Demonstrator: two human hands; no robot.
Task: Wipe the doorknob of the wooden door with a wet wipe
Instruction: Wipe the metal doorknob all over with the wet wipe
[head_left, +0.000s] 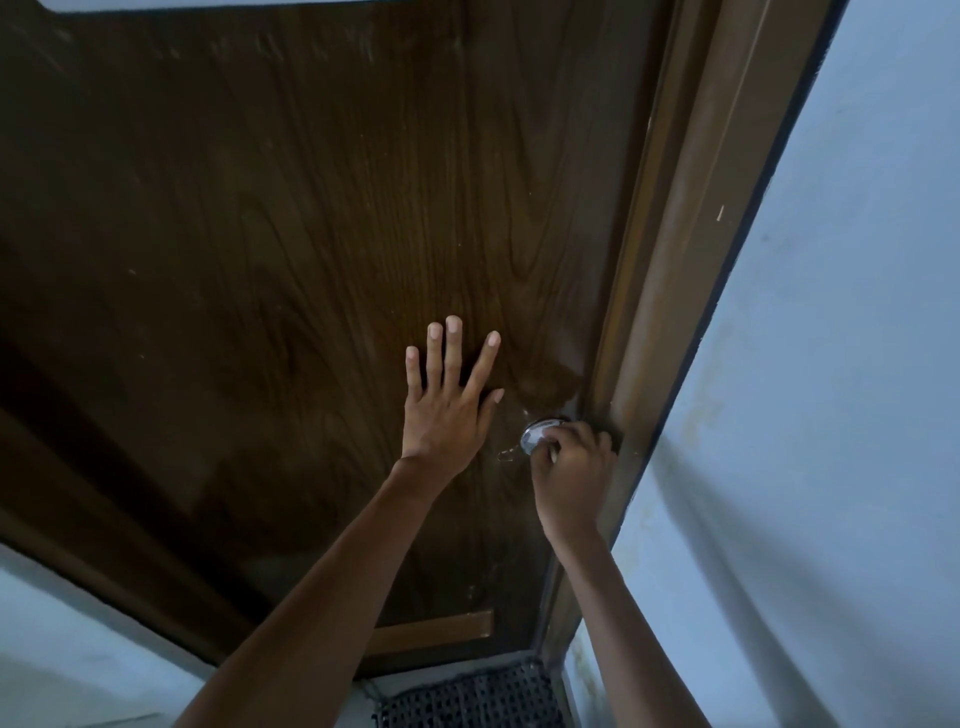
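Plainly, the person's left grip (447, 410) lies flat against the wooden door (260, 234), fingers straight and spread, holding nothing. The right grip (571, 467) has its fingers curled round the silver doorknob (534, 440), which sits at the door's right edge, just beside the brown door frame (675, 260). A pale sliver under those fingers may be the wet wipe (550, 427), though it is too small to be sure. A pale wall (831, 364) flanks the frame, and a dark perforated mat (467, 696) lies below the door.
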